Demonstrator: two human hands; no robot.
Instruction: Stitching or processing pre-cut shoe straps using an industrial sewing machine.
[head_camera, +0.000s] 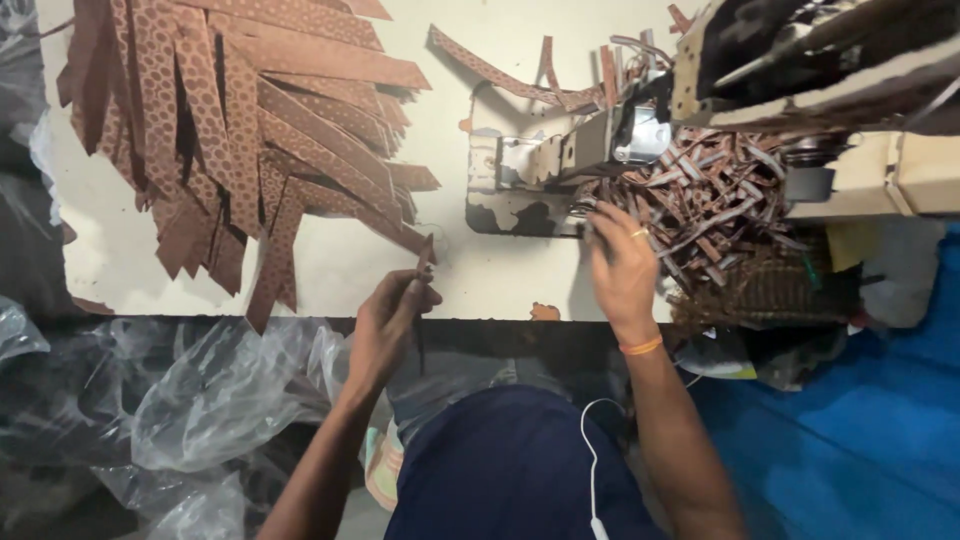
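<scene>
Head view, near edge: crumpled clear plastic bags (200, 400) lie below the table edge (300, 318).
Left hand (390, 325): at that edge, closed round a thin brown strip (424, 262).
Right hand (622, 268): fingers curled over the scrap heap (715, 205); grip unclear.
Far left: patterned brown strips (250, 130) fan out, bare tabletop between them and the sewing machine (590, 145).

Orange wristband (641, 346), ring (638, 234), bare arms

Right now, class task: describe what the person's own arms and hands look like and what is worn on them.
Both arms are bare, with no sleeves or gloves. The right hand has a gold-coloured ring on one of its fingers and an orange band round the wrist. The left hand shows no ring or band.
</scene>
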